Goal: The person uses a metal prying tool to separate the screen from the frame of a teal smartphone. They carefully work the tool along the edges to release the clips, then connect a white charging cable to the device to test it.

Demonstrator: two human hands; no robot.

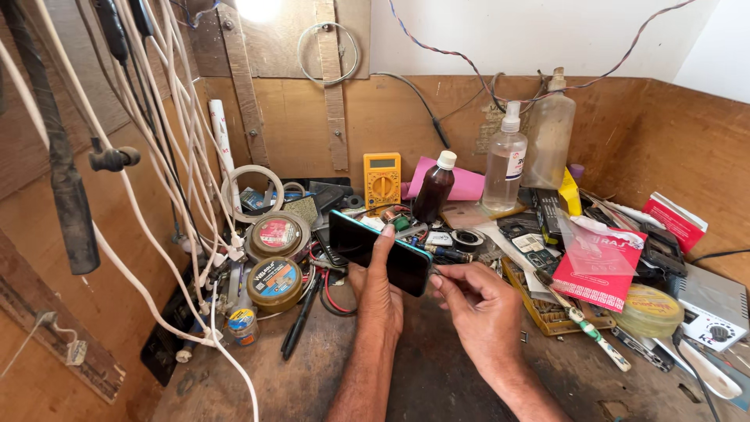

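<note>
A dark smartphone [380,252] with a teal edge is held on its side, tilted, above the cluttered wooden workbench [437,375], just in front of the heap of tools and parts at the back wall. The left hand [380,293] cradles it from beneath, palm under the body and one finger curled up over the glass, closed firmly round it. The right hand [476,301] meets the phone's right end, thumb and forefinger pressed together on something thin and metallic; what it is cannot be told from here. Work of this kind looks to go best with the phone kept steady in the left hand while the right pushes straight along the edge, gently, so nothing slips across the screen. Behind the phone stand a brown bottle [433,187] with a white cap and a clear spray bottle [505,162]; a yellow multimeter [382,180] leans against the back board. Two round tins [273,258] sit to the left under hanging white cables [168,148], and a red packet [600,270] lies to the right.
</note>
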